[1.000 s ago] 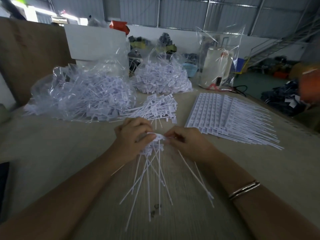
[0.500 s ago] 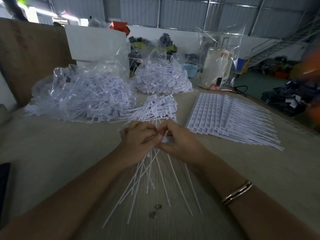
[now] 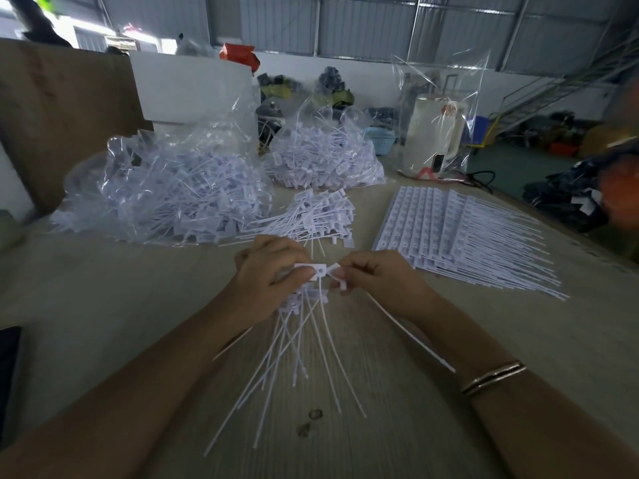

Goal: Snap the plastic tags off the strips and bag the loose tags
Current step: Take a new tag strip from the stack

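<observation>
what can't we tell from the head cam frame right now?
- Head view: how many tags the left hand holds; its fingers cover the tag heads.
- Whether the tag in the right hand is fully detached; the fingers hide the joint.
- Counts inside the two bags; crumpled plastic and glare.
- The orange shape at the right edge: blurred, cut off.

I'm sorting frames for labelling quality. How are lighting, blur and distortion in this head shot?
Head view: dim overall, with blown-out windows at top left; the tag pinched between left hand and right hand is sharp; an orange shape at the right edge is motion-blurred; wide-angle distortion bends the table edge; clear bags show mild glare.
</observation>
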Demonstrator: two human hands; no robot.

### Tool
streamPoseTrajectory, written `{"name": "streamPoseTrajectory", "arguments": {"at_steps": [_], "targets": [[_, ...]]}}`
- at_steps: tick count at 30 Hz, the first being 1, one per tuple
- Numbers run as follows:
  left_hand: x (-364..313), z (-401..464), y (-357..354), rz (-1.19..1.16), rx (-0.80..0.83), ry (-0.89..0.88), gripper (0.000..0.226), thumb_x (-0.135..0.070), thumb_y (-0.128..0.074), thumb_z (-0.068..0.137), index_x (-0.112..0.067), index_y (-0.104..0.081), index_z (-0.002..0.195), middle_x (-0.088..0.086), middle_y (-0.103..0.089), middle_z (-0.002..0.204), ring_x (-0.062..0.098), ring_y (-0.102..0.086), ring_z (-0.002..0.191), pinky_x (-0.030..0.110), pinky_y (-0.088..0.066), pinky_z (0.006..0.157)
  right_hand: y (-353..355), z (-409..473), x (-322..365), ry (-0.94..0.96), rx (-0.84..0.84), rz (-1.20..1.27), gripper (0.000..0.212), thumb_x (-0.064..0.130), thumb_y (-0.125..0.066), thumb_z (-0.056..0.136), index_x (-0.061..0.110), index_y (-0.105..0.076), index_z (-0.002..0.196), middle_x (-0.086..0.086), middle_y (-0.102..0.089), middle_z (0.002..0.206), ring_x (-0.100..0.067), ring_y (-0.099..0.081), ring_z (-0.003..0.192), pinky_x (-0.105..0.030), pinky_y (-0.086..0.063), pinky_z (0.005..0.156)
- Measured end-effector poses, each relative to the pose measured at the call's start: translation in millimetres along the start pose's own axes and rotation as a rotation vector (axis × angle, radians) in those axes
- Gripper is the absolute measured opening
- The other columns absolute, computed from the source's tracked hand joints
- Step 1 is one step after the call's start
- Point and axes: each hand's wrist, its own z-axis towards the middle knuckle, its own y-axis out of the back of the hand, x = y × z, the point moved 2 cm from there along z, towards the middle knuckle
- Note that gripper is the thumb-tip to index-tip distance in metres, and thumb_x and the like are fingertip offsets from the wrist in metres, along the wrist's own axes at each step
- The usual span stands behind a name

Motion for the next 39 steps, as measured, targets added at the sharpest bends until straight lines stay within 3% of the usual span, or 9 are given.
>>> {"name": "streamPoseTrajectory", "arguments": {"at_steps": [6, 13, 17, 20, 24, 27, 32, 35, 39], "targets": [[11.5, -2.2, 15.0, -0.608, -0.138, 0.311, 0.015, -0.019, -0.048, 0.087, -0.024, -0.059, 0.078, -0.003, -0.055, 0.082, 0.006, -0.054, 0.078, 0.025, -0.043, 0.073, 21.5, -2.1, -12.5, -0.121, -0.161, 0.342, 0.012, 0.026, -0.061, 0.086, 0.020, -0.065, 0.077, 0.002, -0.070, 0.077, -0.013, -0.066, 0.063, -0.025, -0.055, 0.067], [27.4, -0.1, 2.5, 0.204, -0.008, 0.351, 0.036, -0.066, -0.048, 0.078, -0.032, -0.050, 0.067, -0.015, -0.050, 0.078, 0.012, -0.041, 0.094, 0.038, -0.031, 0.091, -20.2, 12.0, -9.2, -0.106, -0.201, -0.160, 0.023, 0.035, -0.053, 0.093, 0.024, -0.066, 0.108, 0.005, -0.066, 0.101, -0.004, -0.058, 0.082, -0.020, -0.046, 0.074], [23.9, -4.9, 24.9, 0.228, -0.163, 0.511, 0.060, -0.075, -0.027, 0.078, -0.020, -0.050, 0.076, -0.001, -0.055, 0.084, 0.024, -0.053, 0.087, 0.039, -0.041, 0.083, -18.9, 9.6, -2.5, -0.130, -0.198, -0.206, 0.032, 0.029, -0.039, 0.099, 0.014, -0.066, 0.106, -0.005, -0.066, 0.100, -0.013, -0.057, 0.078, -0.023, -0.036, 0.063], [17.2, -15.8, 33.4, 0.435, 0.264, 0.643, 0.092, -0.089, 0.002, 0.067, -0.022, -0.061, 0.079, 0.004, -0.061, 0.083, 0.024, -0.060, 0.082, 0.040, -0.047, 0.082, -4.5, -7.5, -7.2, -0.317, -0.215, -0.187, 0.035, 0.037, -0.042, 0.096, 0.021, -0.066, 0.076, 0.002, -0.063, 0.078, -0.010, -0.058, 0.069, -0.022, -0.040, 0.056], [-7.0, -23.7, 18.3, 0.503, 0.494, 0.637, 0.122, -0.103, 0.002, 0.037, -0.025, -0.065, 0.101, 0.000, -0.065, 0.107, 0.017, -0.060, 0.090, 0.032, -0.044, 0.080, -23.2, -12.0, 7.2, -0.252, 0.163, -0.215, 0.039, 0.032, -0.036, 0.100, 0.017, -0.070, 0.086, -0.006, -0.066, 0.089, -0.018, -0.060, 0.078, -0.024, -0.045, 0.072], [-19.9, -21.2, 4.4, 0.520, 0.537, 0.464, 0.092, -0.095, -0.025, 0.054, -0.034, -0.057, 0.114, -0.009, -0.062, 0.113, 0.013, -0.060, 0.098, 0.027, -0.045, 0.081, -41.8, -10.5, 18.5, -0.226, 0.184, -0.036, 0.043, 0.033, -0.035, 0.101, 0.011, -0.066, 0.081, -0.006, -0.064, 0.077, -0.011, -0.055, 0.065, -0.015, -0.041, 0.060], [-20.9, -23.9, 8.4, 0.479, 0.511, 0.460, 0.029, -0.052, -0.049, 0.086, -0.023, -0.052, 0.086, -0.002, -0.058, 0.084, 0.018, -0.059, 0.079, 0.026, -0.042, 0.065, -8.9, -9.9, 1.4, -0.299, -0.139, 0.136, 0.049, 0.035, -0.033, 0.100, 0.022, -0.069, 0.070, 0.007, -0.062, 0.065, 0.003, -0.053, 0.056, -0.010, -0.042, 0.059], [-15.9, -23.2, 7.7, 0.458, 0.443, 0.464, 0.044, -0.044, -0.052, 0.087, -0.023, -0.036, 0.123, -0.001, -0.063, 0.105, 0.019, -0.061, 0.087, 0.032, -0.048, 0.071, 8.0, -10.7, -12.7, -0.355, -0.297, 0.191, 0.052, 0.036, -0.030, 0.100, 0.023, -0.071, 0.071, 0.003, -0.061, 0.063, -0.005, -0.053, 0.059, -0.022, -0.044, 0.065], [-2.4, -20.7, 6.8, 0.409, 0.381, 0.479, 0.041, -0.031, -0.051, 0.090, -0.025, -0.029, 0.125, 0.001, -0.062, 0.112, 0.015, -0.054, 0.080, 0.028, -0.040, 0.065, 9.8, -9.3, -18.9, -0.418, -0.346, 0.266, 0.054, 0.037, -0.029, 0.101, 0.022, -0.072, 0.070, 0.003, -0.063, 0.061, -0.005, -0.055, 0.058, -0.026, -0.047, 0.069]]}}
